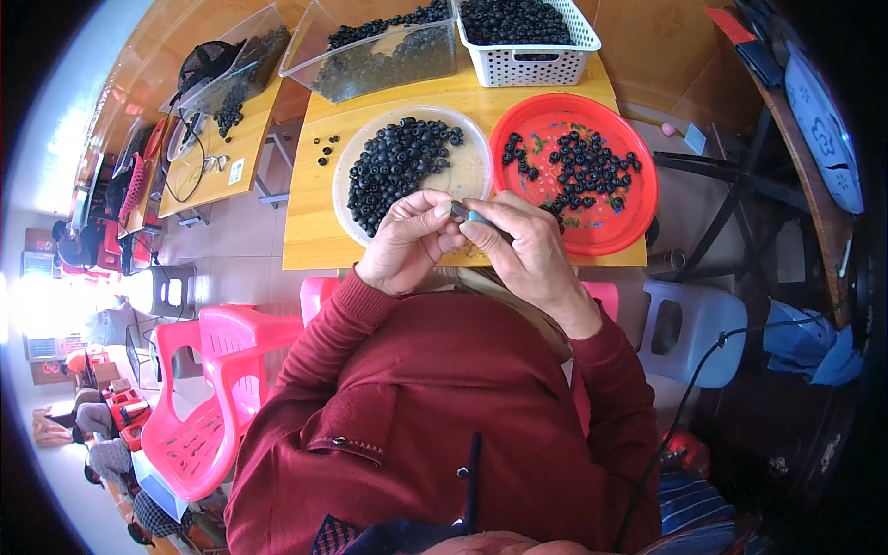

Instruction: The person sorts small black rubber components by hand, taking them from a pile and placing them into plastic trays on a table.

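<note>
My left hand (412,236) and my right hand (529,242) meet over the table's near edge. The left thumb and fingers pinch a small dark piece (459,210), probably a bead, mostly covered by the fingertips. Pressed against it from the right, a small teal-coloured item (476,217) sits between my right thumb and fingers; its kind is hidden. Just beyond the left hand lies a pale round tray (474,170) heaped with black round beads (393,166). A red round tray (527,116) with scattered black beads (592,166) stands beyond my right hand.
At the table's (310,203) back stand a clear plastic bin (388,79) and a white perforated basket (532,69), both holding black beads. Several loose beads (323,161) lie left of the pale tray. Pink chairs (217,398) and a blue-grey stool (694,333) flank me.
</note>
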A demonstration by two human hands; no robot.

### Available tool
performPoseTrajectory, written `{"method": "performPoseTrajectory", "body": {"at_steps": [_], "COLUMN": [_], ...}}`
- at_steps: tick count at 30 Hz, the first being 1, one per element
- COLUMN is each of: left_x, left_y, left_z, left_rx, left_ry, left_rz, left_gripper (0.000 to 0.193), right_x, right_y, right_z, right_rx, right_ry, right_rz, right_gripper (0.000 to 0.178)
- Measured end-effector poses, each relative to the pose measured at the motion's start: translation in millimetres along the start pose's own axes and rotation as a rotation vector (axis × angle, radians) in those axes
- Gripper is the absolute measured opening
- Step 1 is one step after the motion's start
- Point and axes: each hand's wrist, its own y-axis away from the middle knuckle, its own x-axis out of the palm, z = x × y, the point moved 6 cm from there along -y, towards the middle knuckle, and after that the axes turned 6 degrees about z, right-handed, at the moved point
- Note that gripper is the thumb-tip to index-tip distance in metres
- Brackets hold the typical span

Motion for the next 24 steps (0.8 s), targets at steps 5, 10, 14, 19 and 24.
{"method": "performPoseTrajectory", "body": {"at_steps": [5, 10, 14, 19, 24], "left_x": [15, 5, 6, 10, 15], "left_y": [4, 2, 0, -3, -3], "left_z": [-5, -2, -2, 1, 0], "left_rx": [0.017, 0.001, -0.025, -0.047, -0.077], "left_ry": [-0.089, -0.025, -0.001, -0.072, -0.090], "left_rz": [0.070, 0.042, 0.076, 0.036, 0.051], "left_gripper": [0.012, 0.014, 0.017, 0.012, 0.008], "right_x": [-23, -12, -9, -2, -2], "right_y": [-1, -3, -3, -2, 2], "right_z": [-19, -9, 0, 8, 2], "right_rx": [0.064, 0.025, 0.042, -0.091, -0.062], "right_ry": [-0.027, -0.055, -0.094, -0.092, -0.046], "right_rz": [-0.159, -0.070, -0.017, -0.032, -0.029], "right_gripper": [0.027, 0.032, 0.031, 0.030, 0.026]}}
